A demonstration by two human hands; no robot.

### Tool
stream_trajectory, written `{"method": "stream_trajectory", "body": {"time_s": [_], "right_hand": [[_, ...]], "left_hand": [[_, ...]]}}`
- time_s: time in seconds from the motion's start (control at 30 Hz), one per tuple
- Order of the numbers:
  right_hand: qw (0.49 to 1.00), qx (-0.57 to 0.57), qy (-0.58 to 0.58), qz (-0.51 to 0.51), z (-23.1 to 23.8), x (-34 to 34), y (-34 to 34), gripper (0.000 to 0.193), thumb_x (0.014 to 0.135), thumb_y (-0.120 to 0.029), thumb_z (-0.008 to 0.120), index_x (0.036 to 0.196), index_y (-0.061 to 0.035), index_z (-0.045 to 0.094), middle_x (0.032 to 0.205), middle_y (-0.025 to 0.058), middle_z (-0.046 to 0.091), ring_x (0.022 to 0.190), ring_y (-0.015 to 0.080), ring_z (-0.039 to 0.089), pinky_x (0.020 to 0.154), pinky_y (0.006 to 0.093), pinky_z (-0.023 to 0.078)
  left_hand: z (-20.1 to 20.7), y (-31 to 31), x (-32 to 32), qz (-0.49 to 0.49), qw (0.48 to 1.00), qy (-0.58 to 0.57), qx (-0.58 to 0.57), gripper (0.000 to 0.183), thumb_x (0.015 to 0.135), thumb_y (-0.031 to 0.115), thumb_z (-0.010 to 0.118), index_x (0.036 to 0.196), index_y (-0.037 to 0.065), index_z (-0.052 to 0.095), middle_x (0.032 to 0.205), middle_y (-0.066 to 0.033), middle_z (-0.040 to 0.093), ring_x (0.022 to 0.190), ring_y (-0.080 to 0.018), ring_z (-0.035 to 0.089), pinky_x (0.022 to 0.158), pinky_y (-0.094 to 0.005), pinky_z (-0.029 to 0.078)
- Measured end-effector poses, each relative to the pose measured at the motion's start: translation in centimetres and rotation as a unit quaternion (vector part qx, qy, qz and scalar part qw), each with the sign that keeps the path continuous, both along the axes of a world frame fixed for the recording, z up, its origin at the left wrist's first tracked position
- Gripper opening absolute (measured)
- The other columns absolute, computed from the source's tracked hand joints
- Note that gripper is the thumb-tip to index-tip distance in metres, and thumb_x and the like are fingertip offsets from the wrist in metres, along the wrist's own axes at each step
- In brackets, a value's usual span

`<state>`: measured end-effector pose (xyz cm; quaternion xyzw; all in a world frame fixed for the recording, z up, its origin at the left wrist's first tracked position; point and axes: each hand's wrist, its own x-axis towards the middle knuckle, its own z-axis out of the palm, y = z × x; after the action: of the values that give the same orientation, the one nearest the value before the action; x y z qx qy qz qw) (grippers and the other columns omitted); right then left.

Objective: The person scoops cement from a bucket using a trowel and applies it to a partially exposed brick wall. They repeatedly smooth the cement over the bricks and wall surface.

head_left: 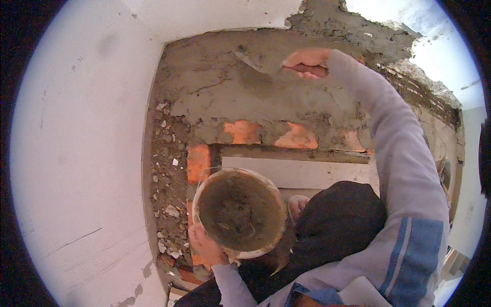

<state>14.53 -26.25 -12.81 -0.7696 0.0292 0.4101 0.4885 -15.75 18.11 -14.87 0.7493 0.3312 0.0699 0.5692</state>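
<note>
- Looking down from a head-worn camera, a person is facing a wall patch (240,97) smeared with wet grey mortar.
- The left hand (204,245), at 7 o'clock, is gripping the rim of a round bucket (240,212) of grey mortar, fingers closed on its lower left edge.
- The bucket is sitting just below the picture's middle, tilted open toward the camera.
- The right hand (307,62), at 12 o'clock, is clamping shut on a trowel handle (313,69); its blade (250,61) is pressing flat on the mortar, pointing toward 9 o'clock.
- The hands are working well apart.
- Orange bricks (296,137) are showing bare between mortar and bucket.
- Rubble (166,204) is lying at 8 o'clock beside the white wall (82,153).
- A grey sleeve with blue stripes (409,204) is filling 4 o'clock.
</note>
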Motion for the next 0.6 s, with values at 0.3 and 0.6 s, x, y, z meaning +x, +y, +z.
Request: {"method": "stream_trajectory", "body": {"time_s": [0.3, 0.6], "right_hand": [[0.758, -0.366, -0.498, 0.210, -7.7, 2.6, -1.6, 0.034, 0.091, -0.035, 0.041, 0.103, -0.0040, 0.050, 0.083, 0.0191, 0.061, 0.078, 0.0366, 0.060, 0.067, 0.0474, 0.048], [0.792, -0.458, -0.389, 0.106, -10.9, 10.5, -2.2, 0.031, 0.089, -0.028, 0.042, 0.106, -0.0035, 0.050, 0.087, 0.0206, 0.062, 0.082, 0.0384, 0.060, 0.072, 0.0488, 0.047]], "left_hand": [[0.4, 1.0, 1.0, -0.040, 0.998, -0.006, -0.048, 0.017, 0.090, 0.020, 0.047, 0.082, 0.006, 0.045, 0.080, -0.0002, 0.049, 0.074, -0.0107, 0.045, 0.068, -0.0259, 0.039], [0.4, 0.5, 2.4, -0.113, 0.990, 0.002, 0.089, 0.018, 0.091, 0.019, 0.046, 0.077, 0.008, 0.043, 0.076, 0.0013, 0.046, 0.070, -0.0086, 0.041, 0.065, -0.0235, 0.036]]}}
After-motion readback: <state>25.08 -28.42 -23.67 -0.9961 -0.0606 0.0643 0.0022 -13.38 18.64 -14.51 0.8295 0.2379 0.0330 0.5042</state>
